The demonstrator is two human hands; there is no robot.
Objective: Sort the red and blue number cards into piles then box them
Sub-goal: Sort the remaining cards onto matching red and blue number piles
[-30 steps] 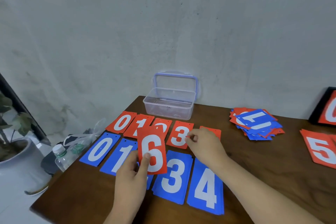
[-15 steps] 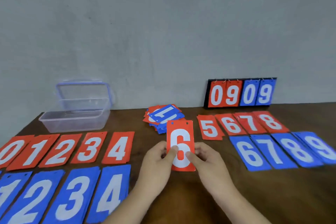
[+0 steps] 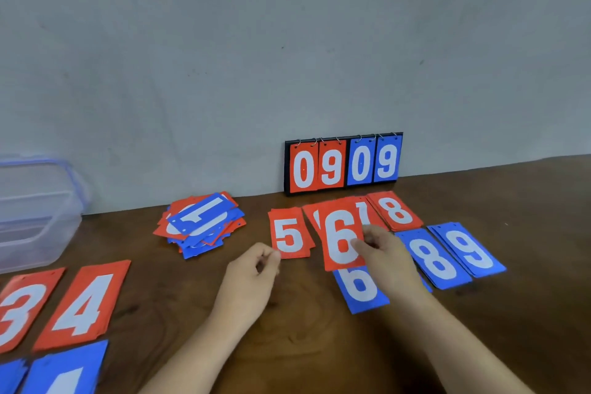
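On the scoreboard [image 3: 343,163] standing against the wall we read 0 9 in red and 0 9 in blue. Lying on the tabletop [image 3: 303,329] we read the red 3 card [image 3: 22,310], red 4 card [image 3: 83,304], red 5 card [image 3: 289,233], red 8 card [image 3: 395,209], blue 6 card [image 3: 359,288], blue 8 card [image 3: 431,257] and blue 9 card [image 3: 470,248]. The red 6 card [image 3: 335,233] is pinched in the fingers [image 3: 364,245] of the right hand [image 3: 388,261]. On top of the mixed pile [image 3: 208,238], a blue 1 card [image 3: 200,214] lies sideways.

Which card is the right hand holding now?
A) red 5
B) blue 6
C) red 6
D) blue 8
C: the right hand pinches the right edge of the red 6 card, which is held tilted above the blue 6 card, while the red 5 card lies flat to its left.
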